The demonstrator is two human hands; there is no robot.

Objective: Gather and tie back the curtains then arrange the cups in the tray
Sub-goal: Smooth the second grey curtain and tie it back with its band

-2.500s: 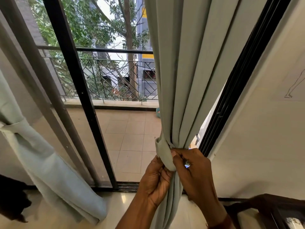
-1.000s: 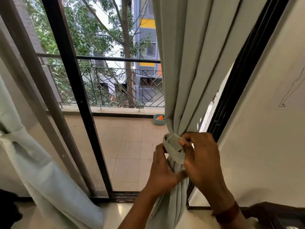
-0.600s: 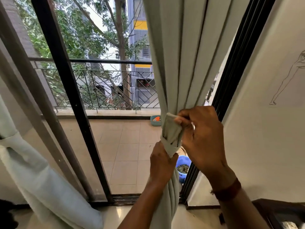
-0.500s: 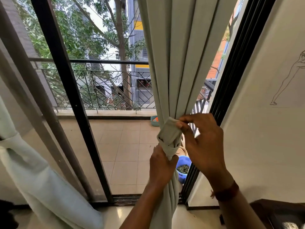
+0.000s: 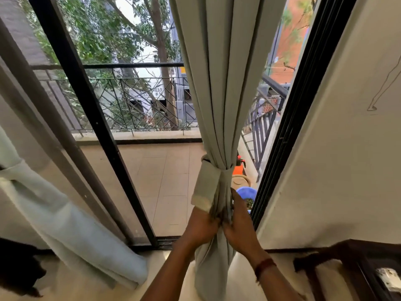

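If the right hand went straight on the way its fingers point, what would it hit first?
Probably the tie-back band wrapped round the curtain: the right hand lies against the folds below it, fingers pointing up toward it, though depth is unclear.

Black door frame (image 5: 95, 127) left of centre. Balcony railing (image 5: 134, 101) beyond it, trees (image 5: 97, 29) behind. Blue tub (image 5: 247, 192) on balcony tiles (image 5: 165, 181).

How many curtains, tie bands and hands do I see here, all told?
Curtains: 2, left curtain and right curtain
Tie bands: 2, left tie band and right tie band
Hands: 2, left hand and right hand
Total: 6
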